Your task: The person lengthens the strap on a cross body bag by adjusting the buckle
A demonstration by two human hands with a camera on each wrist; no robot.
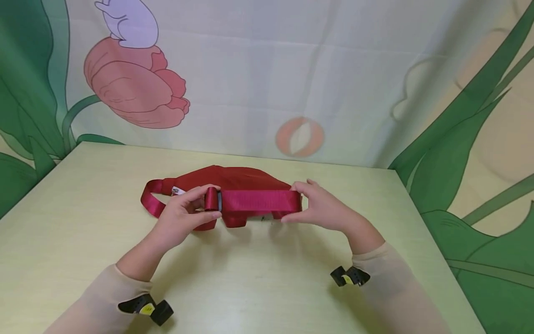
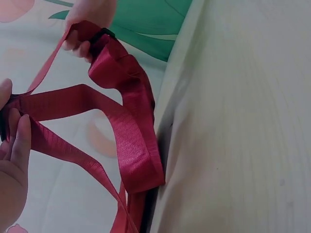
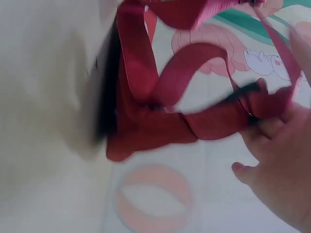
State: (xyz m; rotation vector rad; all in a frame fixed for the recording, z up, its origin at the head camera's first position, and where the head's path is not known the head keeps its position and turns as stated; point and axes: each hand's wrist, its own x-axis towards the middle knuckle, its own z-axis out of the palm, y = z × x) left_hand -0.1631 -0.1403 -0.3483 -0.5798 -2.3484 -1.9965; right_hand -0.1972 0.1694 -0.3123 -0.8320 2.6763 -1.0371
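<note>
A red waist bag lies on the table behind both hands, with its shiny crimson strap stretched in front of it. My left hand pinches the strap between thumb and fingers, where it folds through a dark slide buckle. At the strap's other end my right hand grips the fold with thumb below and fingers above. In the left wrist view, loops of webbing hang between the hands. A dark buckle shows near the right fingers in the right wrist view.
The bag stands on a pale wooden table. A strap loop sticks out at its left, beside a small white label. Behind the table hangs a printed curtain with flowers and leaves. Black wrist cameras sit on both sleeves.
</note>
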